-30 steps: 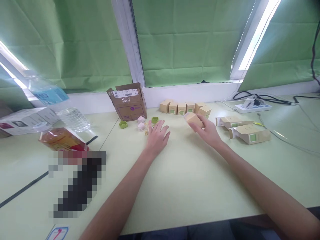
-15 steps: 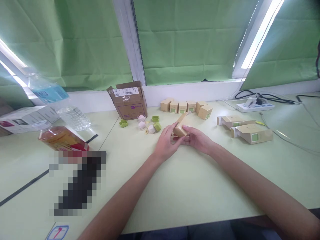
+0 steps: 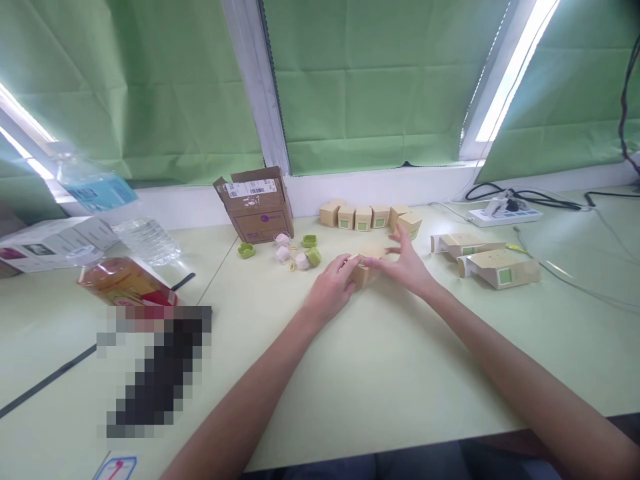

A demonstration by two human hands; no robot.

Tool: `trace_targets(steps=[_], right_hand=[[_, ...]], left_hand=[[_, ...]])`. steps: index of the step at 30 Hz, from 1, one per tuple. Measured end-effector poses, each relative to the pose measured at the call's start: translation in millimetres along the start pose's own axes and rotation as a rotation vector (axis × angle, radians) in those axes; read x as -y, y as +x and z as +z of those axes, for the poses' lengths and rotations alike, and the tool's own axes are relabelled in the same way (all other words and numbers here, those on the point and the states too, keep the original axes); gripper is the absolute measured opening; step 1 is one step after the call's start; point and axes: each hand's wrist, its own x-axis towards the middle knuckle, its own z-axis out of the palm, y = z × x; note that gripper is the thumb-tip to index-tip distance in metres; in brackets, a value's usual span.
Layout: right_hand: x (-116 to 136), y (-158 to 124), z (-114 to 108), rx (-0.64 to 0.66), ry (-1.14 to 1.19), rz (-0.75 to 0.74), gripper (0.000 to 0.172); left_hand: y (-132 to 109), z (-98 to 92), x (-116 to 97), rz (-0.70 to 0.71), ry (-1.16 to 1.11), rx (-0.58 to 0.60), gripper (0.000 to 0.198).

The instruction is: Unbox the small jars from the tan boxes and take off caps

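A small tan cardboard box (image 3: 364,277) lies low on the table between my hands, partly covered by fingers. My left hand (image 3: 329,290) is closed around its left side, fingertips along the top edge. Over the right end of the box, my right hand (image 3: 407,268) is open with its fingers spread, and the thumb reaches to the top of the box. Behind stands a row of similar small boxes (image 3: 363,219) with green window patches. To the right, two unfolded tan cartons (image 3: 505,268) lie on their sides with end flaps out.
Green and pink small pieces (image 3: 311,256) lie left of the hands, before an open brown carton (image 3: 263,217). Further left are a clear water bottle (image 3: 145,237), an amber drink bottle (image 3: 125,280) and a blurred dark object (image 3: 160,373). A power strip (image 3: 505,215) with cables sits back right.
The small box has been lowered and turned flatter on the table. My right hand has gone from gripping it to spread fingers; my left hand stays on it.
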Motion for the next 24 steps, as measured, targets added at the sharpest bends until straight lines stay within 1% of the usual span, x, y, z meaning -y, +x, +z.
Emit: trace_targets(steps=[1, 2, 3, 4, 5, 6, 8, 9, 12, 15, 17, 19, 24], right_hand=[[-1, 1, -4, -0.032, -0.115, -0.112, 0.122], [-1, 1, -8, -0.018, -0.217, -0.234, 0.122], [-1, 1, -11, 0.042, -0.3, -0.346, 0.117], [0, 1, -13, 0.127, -0.359, -0.435, 0.109], [0, 0, -13, 0.215, -0.394, -0.494, 0.099], [0, -1, -11, 0.287, -0.412, -0.524, 0.087], [-2, -3, -5, 0.354, -0.439, -0.536, 0.068], [-2, -4, -1, 0.349, -0.463, -0.54, 0.062], [-4, -7, 8, 0.26, -0.572, -0.593, 0.05], [-4, -8, 11, 0.156, -0.631, -0.678, 0.038], [-4, -8, 12, 0.106, -0.642, -0.727, 0.033], [-4, -8, 12, 0.081, -0.647, -0.764, 0.03], [-4, -9, 13, 0.078, -0.66, -0.813, 0.03]], left_hand=[[0, -0.1, 1, -0.003, -0.004, 0.013, 0.059], [0, -0.5, 2, 0.001, -0.007, 0.025, 0.06], [0, -1.1, 3, 0.016, -0.012, 0.043, 0.06], [0, -1.9, 3, 0.04, -0.022, 0.063, 0.059], [0, -2.8, 3, 0.07, -0.044, 0.084, 0.059], [-1, -3.6, 3, 0.095, -0.079, 0.099, 0.059], [-2, -4.2, 0, 0.087, -0.185, 0.099, 0.064], [-3, -3.7, -1, 0.049, -0.253, 0.089, 0.068], [-4, 0.3, -6, -0.108, -0.485, 0.04, 0.074], [-3, 5.4, -7, -0.247, -0.725, -0.055, 0.062], [-1, 7.4, -7, -0.326, -0.837, -0.086, 0.054], [1, 7.9, -6, -0.361, -0.882, -0.063, 0.051], [4, 6.6, -7, -0.396, -0.883, -0.026, 0.044]])
